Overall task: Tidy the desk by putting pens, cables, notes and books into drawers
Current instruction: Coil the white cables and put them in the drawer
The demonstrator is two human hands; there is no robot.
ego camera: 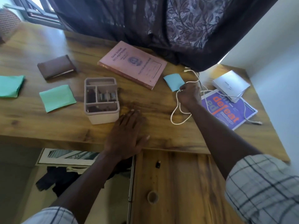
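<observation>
My right hand is closed around a white cable that loops on the wooden desk and trails right over a purple book. My left hand lies flat and open on the desk near its front edge, beside a beige organiser box. A pink book lies at the back centre. A blue note sits just left of my right hand. Two green notes and a brown notebook lie to the left. A white booklet rests at the far right.
A dark patterned curtain hangs over the desk's back edge. Below the desk front is a wooden cabinet door with a round knob and a small key. To its left, an open space shows dark cloth and a framed picture.
</observation>
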